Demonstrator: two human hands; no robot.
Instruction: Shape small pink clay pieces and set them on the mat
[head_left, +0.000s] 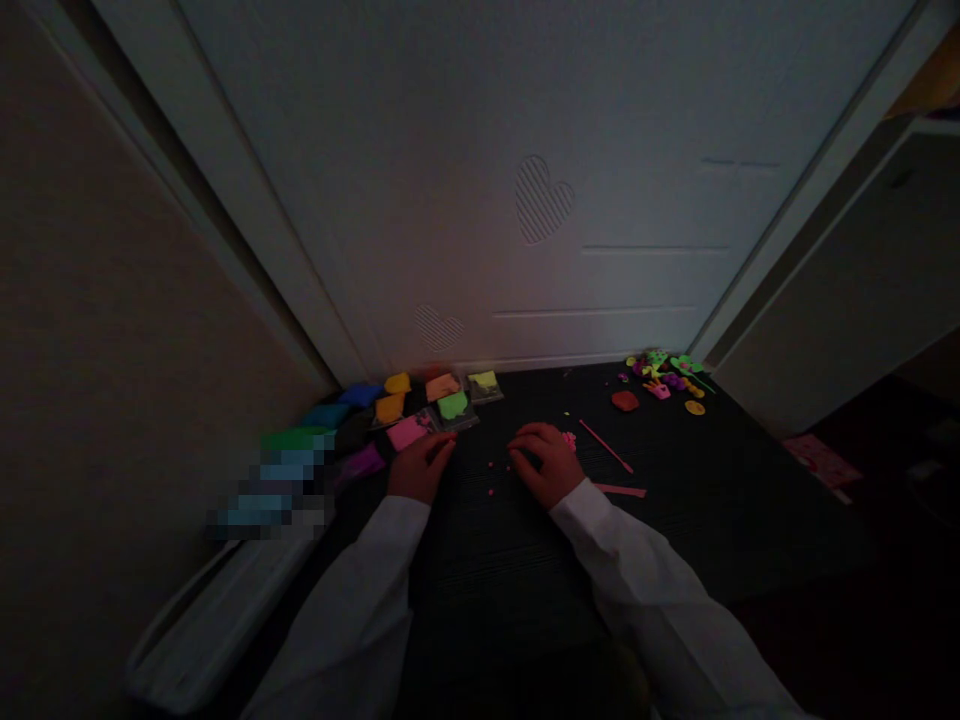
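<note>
My left hand is closed in a pinch just in front of the bagged clay, with a small reddish bit at its fingertips that looks like clay. Across a short gap, my right hand is curled over the dark table, thumb and index tips close together; anything between them is too small to make out. Several tiny pink balls lie between the hands. A pink clay piece peeks out behind my right hand. To its right are a thin pink stick tool and a flat pink strip.
Bags of coloured clay, among them a pink pack and a green pack, line the back left. A red lump and small colourful clay figures sit back right. A pale case lies left. A white panel closes the back.
</note>
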